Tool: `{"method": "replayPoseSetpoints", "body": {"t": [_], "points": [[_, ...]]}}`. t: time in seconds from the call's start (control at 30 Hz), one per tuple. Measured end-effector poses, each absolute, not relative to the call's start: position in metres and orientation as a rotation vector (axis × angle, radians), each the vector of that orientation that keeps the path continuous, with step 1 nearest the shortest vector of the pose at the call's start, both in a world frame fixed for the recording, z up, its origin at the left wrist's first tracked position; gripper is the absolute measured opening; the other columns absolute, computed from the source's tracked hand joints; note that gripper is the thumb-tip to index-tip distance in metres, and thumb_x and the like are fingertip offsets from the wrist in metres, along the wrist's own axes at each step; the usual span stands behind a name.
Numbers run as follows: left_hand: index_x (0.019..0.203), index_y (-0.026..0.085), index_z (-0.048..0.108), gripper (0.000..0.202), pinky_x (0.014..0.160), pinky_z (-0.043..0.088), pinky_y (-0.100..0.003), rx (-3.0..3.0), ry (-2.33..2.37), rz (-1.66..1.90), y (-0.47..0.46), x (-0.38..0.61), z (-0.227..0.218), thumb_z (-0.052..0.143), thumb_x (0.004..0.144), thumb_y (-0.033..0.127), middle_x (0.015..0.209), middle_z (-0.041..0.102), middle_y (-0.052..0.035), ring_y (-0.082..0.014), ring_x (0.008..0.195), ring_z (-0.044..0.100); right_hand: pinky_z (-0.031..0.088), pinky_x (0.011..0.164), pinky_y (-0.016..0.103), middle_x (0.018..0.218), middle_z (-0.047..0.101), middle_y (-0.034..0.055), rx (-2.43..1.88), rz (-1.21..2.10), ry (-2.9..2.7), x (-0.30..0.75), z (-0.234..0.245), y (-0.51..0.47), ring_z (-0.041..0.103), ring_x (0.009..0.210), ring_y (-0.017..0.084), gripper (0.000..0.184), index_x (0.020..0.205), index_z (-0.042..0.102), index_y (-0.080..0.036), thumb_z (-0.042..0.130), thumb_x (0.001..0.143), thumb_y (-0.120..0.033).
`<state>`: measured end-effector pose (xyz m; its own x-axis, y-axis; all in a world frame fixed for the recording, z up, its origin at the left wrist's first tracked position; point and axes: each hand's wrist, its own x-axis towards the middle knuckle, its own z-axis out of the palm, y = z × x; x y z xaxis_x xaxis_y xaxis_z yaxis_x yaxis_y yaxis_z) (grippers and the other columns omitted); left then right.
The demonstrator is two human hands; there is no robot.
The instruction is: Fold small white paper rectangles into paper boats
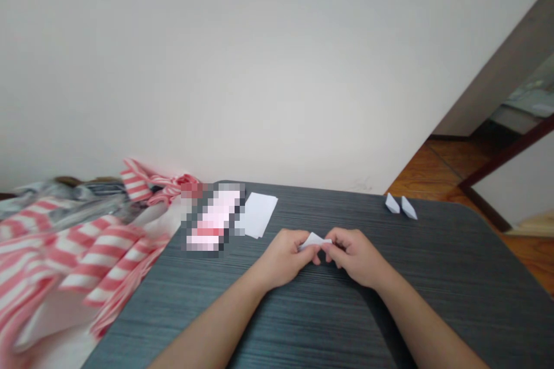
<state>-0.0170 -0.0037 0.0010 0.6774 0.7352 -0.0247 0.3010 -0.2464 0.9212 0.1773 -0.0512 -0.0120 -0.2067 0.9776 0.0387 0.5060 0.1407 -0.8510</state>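
Observation:
My left hand (281,258) and my right hand (352,256) meet above the middle of the table, and their fingertips pinch a small folded piece of white paper (314,241) between them. Only its top edge shows above my fingers, so most of the fold is hidden. Two small pointed folded paper pieces (400,206) lie side by side near the far right edge of the table. A white paper sheet (258,214) lies at the far side, up and to the left of my hands.
The dark grey wood-grain table (433,300) has a rounded far corner. A pixelated, unreadable object (212,219) lies next to the paper sheet. Pink-and-white striped cloth or plastic (95,248) heaps past the left edge. A wall stands behind, and a wooden floor shows at right.

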Motion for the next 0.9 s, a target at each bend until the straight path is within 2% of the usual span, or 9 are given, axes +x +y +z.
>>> {"method": "replayPoseSetpoints", "body": {"t": [0.1, 0.23, 0.5, 0.57, 0.7, 0.9], "points": [[0.074, 0.015, 0.071, 0.029, 0.054, 0.035, -0.02, 1.82, 0.879, 0.485, -0.003, -0.017, -0.001, 0.052, 0.089, 0.031, 0.062, 0.065, 0.0001, -0.0105, 0.054, 0.051, 0.037, 0.049, 0.02, 0.057, 0.06, -0.0023, -1.444, 0.977, -1.75, 0.18, -0.013, -0.051, 0.052, 0.049, 0.01, 0.021, 0.072, 0.061, -0.018, 0.055, 0.09, -0.026], [0.075, 0.014, 0.071, 0.04, 0.049, 0.032, -0.02, 1.801, 0.942, 0.459, -0.002, -0.018, -0.003, 0.047, 0.092, 0.041, 0.05, 0.053, 0.0025, -0.0098, 0.047, 0.045, 0.038, 0.048, 0.02, 0.057, 0.059, -0.0027, -1.446, 1.045, -1.648, 0.183, -0.018, -0.051, 0.052, 0.047, 0.01, 0.02, 0.073, 0.059, -0.018, 0.054, 0.09, -0.028], [0.076, 0.014, 0.07, 0.041, 0.05, 0.035, -0.02, 1.739, 0.924, 0.48, -0.001, -0.017, -0.007, 0.047, 0.092, 0.044, 0.048, 0.052, 0.003, -0.0101, 0.046, 0.047, 0.037, 0.046, 0.02, 0.055, 0.058, -0.0033, -1.449, 1.068, -1.601, 0.185, -0.022, -0.05, 0.05, 0.045, 0.01, 0.02, 0.073, 0.057, -0.019, 0.054, 0.09, -0.028], [0.076, 0.014, 0.068, 0.039, 0.048, 0.035, -0.019, 1.678, 0.931, 0.49, -0.001, -0.016, -0.009, 0.048, 0.092, 0.044, 0.05, 0.055, 0.0025, -0.0092, 0.044, 0.045, 0.037, 0.047, 0.021, 0.054, 0.058, -0.0036, -1.453, 1.062, -1.578, 0.187, -0.024, -0.05, 0.049, 0.045, 0.01, 0.022, 0.071, 0.056, -0.019, 0.054, 0.09, -0.03], [0.076, 0.015, 0.064, 0.035, 0.045, 0.035, -0.019, 1.592, 0.922, 0.502, 0.0, -0.015, -0.014, 0.048, 0.091, 0.043, 0.067, 0.07, -0.0025, -0.0085, 0.044, 0.046, 0.037, 0.047, 0.021, 0.055, 0.058, -0.0035, -1.448, 1.083, -1.545, 0.189, -0.026, -0.049, 0.049, 0.045, 0.01, 0.023, 0.072, 0.056, -0.019, 0.054, 0.09, -0.033], [0.079, 0.015, 0.062, 0.034, 0.044, 0.034, -0.019, 1.556, 0.905, 0.536, 0.001, -0.016, -0.018, 0.048, 0.091, 0.044, 0.072, 0.071, -0.0032, -0.0075, 0.043, 0.045, 0.037, 0.047, 0.021, 0.056, 0.058, -0.0038, -1.447, 1.113, -1.511, 0.189, -0.025, -0.049, 0.048, 0.045, 0.01, 0.021, 0.072, 0.054, -0.02, 0.055, 0.089, -0.032]]}}
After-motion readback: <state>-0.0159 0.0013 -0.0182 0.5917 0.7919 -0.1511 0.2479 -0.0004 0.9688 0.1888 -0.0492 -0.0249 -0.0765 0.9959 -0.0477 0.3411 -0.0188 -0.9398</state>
